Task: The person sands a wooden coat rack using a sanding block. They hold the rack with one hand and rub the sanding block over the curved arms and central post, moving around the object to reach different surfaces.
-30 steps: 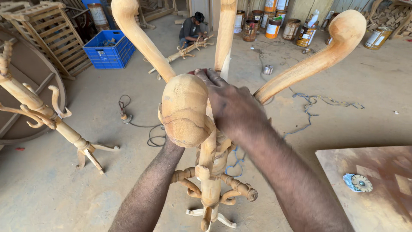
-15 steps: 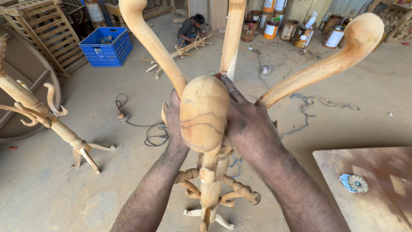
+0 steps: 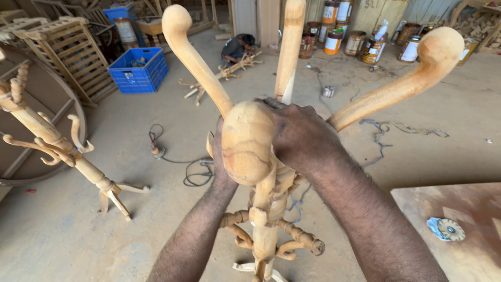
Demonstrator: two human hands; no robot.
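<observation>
A pale wooden coat stand (image 3: 267, 219) rises straight up toward me, seen from above. Its rounded top knob (image 3: 248, 142) sits between both hands. My right hand (image 3: 302, 137) is wrapped over the knob's right and far side. My left hand (image 3: 218, 156) grips the neck behind the knob's left side, mostly hidden. Three long curved hooks fan upward: one to the left (image 3: 192, 57), one straight back (image 3: 288, 49), one to the right (image 3: 402, 86). Shorter pegs and the feet (image 3: 255, 267) show far below.
A second wooden coat stand (image 3: 57, 149) leans at the left by a round tabletop (image 3: 47, 102). A power cable (image 3: 180, 162) lies on the concrete floor. A brown table (image 3: 459, 214) with a small disc (image 3: 446, 228) is at the right. A person (image 3: 237, 48) crouches far back near a blue crate (image 3: 138, 68) and paint cans (image 3: 334, 36).
The view has shifted slightly, so the stand's knob sits a little lower in frame. Both hands have kept their hold on the top, the right one sliding further over it.
</observation>
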